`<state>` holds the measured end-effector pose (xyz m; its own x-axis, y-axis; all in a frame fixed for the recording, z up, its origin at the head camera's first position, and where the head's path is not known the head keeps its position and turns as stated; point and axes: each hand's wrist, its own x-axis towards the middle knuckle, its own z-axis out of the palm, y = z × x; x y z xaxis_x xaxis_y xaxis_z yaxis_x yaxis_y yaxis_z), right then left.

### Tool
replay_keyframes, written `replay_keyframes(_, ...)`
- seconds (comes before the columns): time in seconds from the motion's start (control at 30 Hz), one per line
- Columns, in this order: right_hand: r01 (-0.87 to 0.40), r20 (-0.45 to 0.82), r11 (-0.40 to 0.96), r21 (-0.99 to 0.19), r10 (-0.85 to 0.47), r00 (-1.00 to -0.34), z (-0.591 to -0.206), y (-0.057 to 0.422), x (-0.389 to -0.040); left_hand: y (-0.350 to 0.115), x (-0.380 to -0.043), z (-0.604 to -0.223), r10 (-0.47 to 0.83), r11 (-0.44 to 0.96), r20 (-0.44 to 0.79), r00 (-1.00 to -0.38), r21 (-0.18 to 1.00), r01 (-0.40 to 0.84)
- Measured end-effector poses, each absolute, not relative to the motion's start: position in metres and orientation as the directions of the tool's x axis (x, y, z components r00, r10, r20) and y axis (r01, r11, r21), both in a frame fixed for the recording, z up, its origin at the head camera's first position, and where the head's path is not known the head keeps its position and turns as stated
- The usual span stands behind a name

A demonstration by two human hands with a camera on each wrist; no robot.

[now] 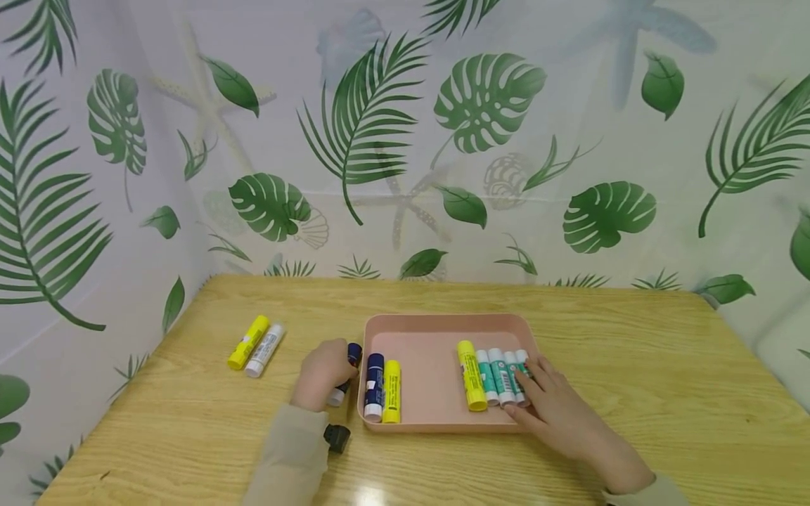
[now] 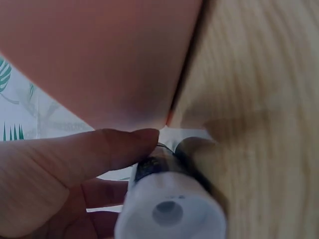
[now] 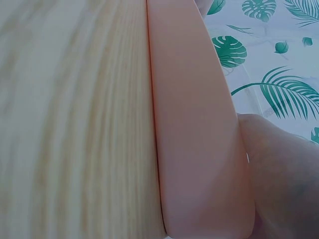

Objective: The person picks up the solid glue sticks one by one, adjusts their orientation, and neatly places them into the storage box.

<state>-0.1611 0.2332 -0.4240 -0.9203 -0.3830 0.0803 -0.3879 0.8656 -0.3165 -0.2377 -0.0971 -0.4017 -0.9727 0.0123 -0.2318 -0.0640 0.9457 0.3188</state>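
Note:
My left hand (image 1: 324, 372) grips a dark blue glue stick with a white base (image 2: 169, 211) just outside the left wall of a pink tray (image 1: 427, 372). In the left wrist view the thumb lies along its side and the white end faces the camera. Inside the tray, another dark blue glue stick (image 1: 375, 383) and a yellow one (image 1: 392, 393) lie side by side at the left. A second yellow glue stick (image 1: 471, 376) lies beside several teal and white ones (image 1: 500, 376) at the right. Over the tray's right rim rests my right hand (image 1: 560, 407), fingers extended by the teal sticks.
On the wooden table (image 1: 601, 330), a yellow glue stick (image 1: 248, 342) and a white one (image 1: 265, 350) lie together to the left of the tray. A small black device (image 1: 337, 438) sits at the left wrist. A leaf-patterned curtain (image 1: 392, 161) hangs behind the table.

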Motion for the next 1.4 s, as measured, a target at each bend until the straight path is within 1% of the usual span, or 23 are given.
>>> replay_keyframes(0.37,-0.389,0.078,0.866,-0.314,-0.385,-0.92,-0.425,0.232,-0.161,-0.099,-0.235,-0.405,0.031,0.941,-0.218,-0.975,0.334,-0.045)
replay_keyframes(0.53,-0.388,0.077,0.868,-0.309,-0.384,-0.92,-0.424,0.232,-0.16,-0.101,-0.233,-0.404,0.033,0.931,-0.202,-0.979,0.362,-0.043)
replay_keyframes(0.7,-0.395,0.084,0.866,-0.305,-0.389,-0.918,-0.424,0.232,-0.16,-0.102,-0.231,-0.397,0.032,0.928,-0.142,-0.989,0.372,-0.023)
replay_keyframes(0.87,-0.395,0.077,0.869,-0.298,-0.391,-0.917,-0.425,0.233,-0.162,-0.099,-0.227,-0.383,0.03,0.925,-0.054,-0.998,0.381,0.007)
replay_keyframes(1.13,-0.397,0.076,0.864,-0.309,-0.394,-0.916,-0.422,0.233,-0.162,-0.084,-0.215,-0.362,0.074,0.908,0.061,-0.995,0.409,0.093)
replay_keyframes(1.27,-0.389,0.064,0.863,-0.323,-0.39,-0.919,-0.422,0.232,-0.161,-0.076,-0.211,-0.357,0.104,0.894,0.09,-0.991,0.428,0.132)
replay_keyframes(1.4,-0.398,0.064,0.859,-0.323,-0.399,-0.915,-0.422,0.233,-0.161,-0.069,-0.208,-0.355,0.119,0.881,0.084,-0.989,0.451,0.144)
